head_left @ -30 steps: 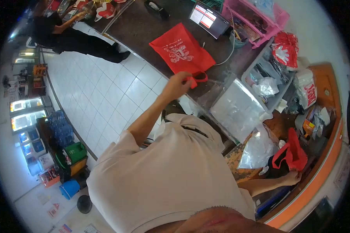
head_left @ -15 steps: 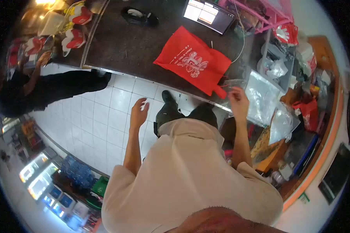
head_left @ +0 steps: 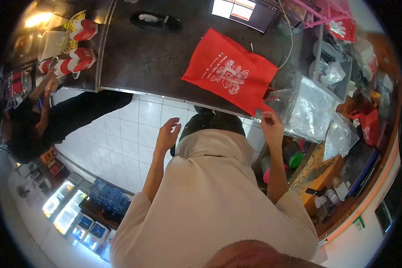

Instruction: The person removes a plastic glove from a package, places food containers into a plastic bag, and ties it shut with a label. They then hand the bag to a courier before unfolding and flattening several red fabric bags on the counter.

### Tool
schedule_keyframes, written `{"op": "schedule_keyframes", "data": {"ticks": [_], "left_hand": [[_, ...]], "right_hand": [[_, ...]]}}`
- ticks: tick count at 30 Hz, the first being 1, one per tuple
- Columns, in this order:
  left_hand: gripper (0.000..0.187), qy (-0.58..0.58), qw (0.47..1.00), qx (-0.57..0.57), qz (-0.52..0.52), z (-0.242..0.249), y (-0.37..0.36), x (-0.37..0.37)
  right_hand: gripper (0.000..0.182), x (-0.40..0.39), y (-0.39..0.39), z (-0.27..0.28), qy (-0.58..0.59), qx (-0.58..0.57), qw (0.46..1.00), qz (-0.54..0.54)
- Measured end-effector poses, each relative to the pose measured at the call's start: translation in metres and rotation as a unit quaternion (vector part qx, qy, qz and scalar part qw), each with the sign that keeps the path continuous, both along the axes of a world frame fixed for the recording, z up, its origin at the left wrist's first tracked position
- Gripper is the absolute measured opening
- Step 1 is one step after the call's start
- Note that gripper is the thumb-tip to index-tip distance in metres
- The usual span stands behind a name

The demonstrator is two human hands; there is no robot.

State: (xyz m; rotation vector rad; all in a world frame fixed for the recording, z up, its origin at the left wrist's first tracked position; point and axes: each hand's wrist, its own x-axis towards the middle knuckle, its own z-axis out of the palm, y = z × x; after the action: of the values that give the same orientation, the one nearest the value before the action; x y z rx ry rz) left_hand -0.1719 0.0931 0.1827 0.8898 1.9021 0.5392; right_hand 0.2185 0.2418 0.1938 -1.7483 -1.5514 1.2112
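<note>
A red fabric bag (head_left: 230,73) with white printing lies flat on the dark counter, its near corner reaching the counter's front edge. My right hand (head_left: 273,127) is at that corner, its bent fingers closed against the red strap end; the exact hold is partly hidden. To the left, my left hand (head_left: 167,135) hangs in the air before the counter, fingers loosely curled and apart, with nothing in it. Beside my right hand lies a stack of clear plastic bags (head_left: 311,109).
On the counter are a screen (head_left: 245,13), a white cable (head_left: 290,42) and a black object (head_left: 154,21). A grey bin (head_left: 319,58) with plastic stands at right. At left, a co-worker in dark clothes (head_left: 89,107) stands near red-and-white cartons (head_left: 82,60).
My body has come closer to the counter. My right hand has met the bag's near corner, and the strap end there has shifted. My left hand stays raised and free.
</note>
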Motion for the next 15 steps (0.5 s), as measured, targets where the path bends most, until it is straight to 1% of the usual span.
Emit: {"op": "schedule_keyframes", "data": {"ticks": [1,2,4,5,7,11,13,14,15], "left_hand": [[0.032,-0.009,1.0,-0.001,-0.009,0.007,0.011,0.002],[0.031,-0.008,1.0,0.013,-0.024,0.019,0.022,0.003],[0.03,0.01,1.0,0.014,-0.026,0.018,0.031,-0.012],[0.03,0.02,0.999,0.013,-0.024,0.014,0.033,-0.023],[0.03,0.047,0.998,0.018,0.042,0.001,0.034,-0.061],[0.033,0.163,0.978,0.086,0.099,-0.007,0.042,-0.162],[0.036,0.18,0.968,0.125,0.121,-0.028,0.036,-0.23],[0.038,0.15,0.967,0.136,0.157,-0.049,0.032,-0.27],[0.04,0.119,0.964,0.143,0.19,-0.065,0.031,-0.309]], "right_hand": [[0.018,-0.002,0.007,0.003,-0.002,0.013,1.0,-0.007],[0.019,-0.008,0.016,0.013,-0.031,0.013,0.999,-0.012],[0.02,-0.02,0.032,0.036,-0.092,0.008,0.996,-0.016],[0.02,-0.026,0.035,0.037,-0.067,0.008,0.998,-0.019],[0.022,-0.04,0.041,0.036,-0.017,0.012,0.999,-0.028],[0.023,-0.099,0.041,0.044,-0.025,-0.021,0.999,0.013],[0.024,-0.135,0.033,0.032,-0.011,-0.025,0.999,0.032],[0.022,-0.159,0.026,0.027,0.009,-0.023,0.999,0.024],[0.023,-0.184,0.019,0.022,0.012,-0.039,0.999,0.023]]}}
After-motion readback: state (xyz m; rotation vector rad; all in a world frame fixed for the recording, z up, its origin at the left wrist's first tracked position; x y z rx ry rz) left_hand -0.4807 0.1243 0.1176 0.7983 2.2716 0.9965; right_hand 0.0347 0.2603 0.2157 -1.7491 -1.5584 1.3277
